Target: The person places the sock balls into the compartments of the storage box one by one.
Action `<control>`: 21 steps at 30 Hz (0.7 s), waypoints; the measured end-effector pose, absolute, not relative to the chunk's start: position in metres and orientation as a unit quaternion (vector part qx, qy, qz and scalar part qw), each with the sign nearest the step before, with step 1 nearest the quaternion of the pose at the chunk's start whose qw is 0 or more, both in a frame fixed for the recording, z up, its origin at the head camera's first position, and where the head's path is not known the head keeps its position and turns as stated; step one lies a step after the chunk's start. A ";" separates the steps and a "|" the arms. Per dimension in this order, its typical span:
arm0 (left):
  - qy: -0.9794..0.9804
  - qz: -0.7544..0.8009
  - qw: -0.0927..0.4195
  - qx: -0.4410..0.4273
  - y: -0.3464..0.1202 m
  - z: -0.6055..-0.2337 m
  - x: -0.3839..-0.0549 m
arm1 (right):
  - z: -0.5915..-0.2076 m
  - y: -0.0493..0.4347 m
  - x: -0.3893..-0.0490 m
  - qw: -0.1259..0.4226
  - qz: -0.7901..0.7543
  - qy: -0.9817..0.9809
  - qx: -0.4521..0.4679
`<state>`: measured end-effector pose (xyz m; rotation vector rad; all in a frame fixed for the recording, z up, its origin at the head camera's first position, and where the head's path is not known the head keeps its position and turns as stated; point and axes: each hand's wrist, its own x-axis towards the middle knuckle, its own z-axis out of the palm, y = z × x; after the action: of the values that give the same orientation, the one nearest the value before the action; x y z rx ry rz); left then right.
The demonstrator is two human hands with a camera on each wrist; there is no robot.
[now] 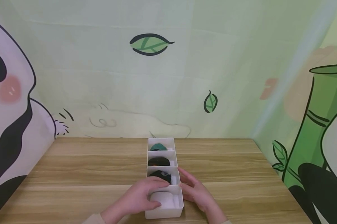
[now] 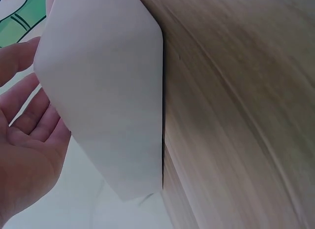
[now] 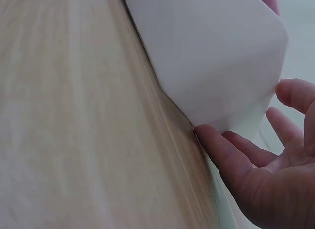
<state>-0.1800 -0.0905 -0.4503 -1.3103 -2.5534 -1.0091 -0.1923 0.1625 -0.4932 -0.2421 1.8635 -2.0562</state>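
Observation:
A long white box (image 1: 164,213) with several compartments stands on the wooden table. A smooth, rounded white item (image 1: 162,198) lies in its nearest compartment. My left hand (image 1: 138,196) reaches over the box's left rim, thumb and fingers spread in a loose curve above this item; whether they touch it I cannot tell. Black (image 1: 160,176), dark glossy (image 1: 158,161) and green (image 1: 158,147) items occupy the compartments behind. My right hand (image 1: 197,191) rests against the box's right side with extended fingers. In the right wrist view, one fingertip (image 3: 204,133) meets the box's lower edge.
The wooden table (image 1: 227,174) extends to both sides of the box. Behind it hangs a pale green backdrop (image 1: 101,77) printed with leaves, pandas and bamboo. The box's far end lies near the table's back edge.

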 end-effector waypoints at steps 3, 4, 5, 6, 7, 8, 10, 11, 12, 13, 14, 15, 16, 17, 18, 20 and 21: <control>-0.834 -0.344 0.064 -0.426 -0.094 -0.453 -0.181 | -0.493 0.162 -0.192 0.175 -0.724 0.662 -0.085; -0.833 -0.350 0.069 -0.423 -0.095 -0.454 -0.181 | -0.493 0.162 -0.192 0.175 -0.723 0.663 -0.085; -0.831 -0.357 0.075 -0.420 -0.096 -0.454 -0.181 | -0.492 0.162 -0.192 0.174 -0.721 0.665 -0.085; -0.828 -0.366 0.082 -0.416 -0.097 -0.455 -0.181 | -0.492 0.161 -0.192 0.174 -0.721 0.666 -0.085; -0.826 -0.371 0.091 -0.413 -0.097 -0.456 -0.181 | -0.491 0.161 -0.191 0.172 -0.719 0.668 -0.084; -0.825 -0.377 0.099 -0.409 -0.098 -0.456 -0.180 | -0.491 0.160 -0.190 0.170 -0.718 0.669 -0.086; -0.821 -0.389 0.113 -0.402 -0.099 -0.455 -0.179 | -0.489 0.159 -0.189 0.167 -0.716 0.672 -0.087; -0.820 -0.391 0.122 -0.399 -0.099 -0.455 -0.179 | -0.489 0.159 -0.189 0.165 -0.716 0.673 -0.089; -0.819 -0.395 0.129 -0.395 -0.100 -0.455 -0.178 | -0.488 0.159 -0.188 0.163 -0.716 0.673 -0.090; -0.821 -0.398 0.134 -0.387 -0.101 -0.455 -0.178 | -0.488 0.159 -0.188 0.162 -0.715 0.674 -0.091; -0.822 -0.401 0.141 -0.379 -0.102 -0.455 -0.177 | -0.488 0.159 -0.188 0.160 -0.714 0.675 -0.093; -0.824 -0.403 0.146 -0.370 -0.104 -0.455 -0.177 | -0.488 0.159 -0.187 0.159 -0.713 0.676 -0.094; -0.828 -0.405 0.151 -0.358 -0.105 -0.456 -0.176 | -0.488 0.160 -0.187 0.158 -0.713 0.677 -0.095; -0.832 -0.405 0.156 -0.346 -0.107 -0.457 -0.176 | -0.488 0.160 -0.187 0.157 -0.712 0.677 -0.095; -0.835 -0.406 0.159 -0.334 -0.109 -0.458 -0.175 | -0.488 0.160 -0.187 0.156 -0.712 0.679 -0.094; -0.842 -0.403 0.170 -0.315 -0.112 -0.460 -0.175 | -0.488 0.162 -0.187 0.153 -0.709 0.682 -0.095; -0.846 -0.400 0.172 -0.307 -0.114 -0.461 -0.175 | -0.488 0.162 -0.187 0.151 -0.707 0.684 -0.095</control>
<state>-0.1749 -0.1138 -0.4606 -0.8722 -2.4010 -1.1364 -0.1873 0.1619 -0.4879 -0.2738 1.9647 -2.0306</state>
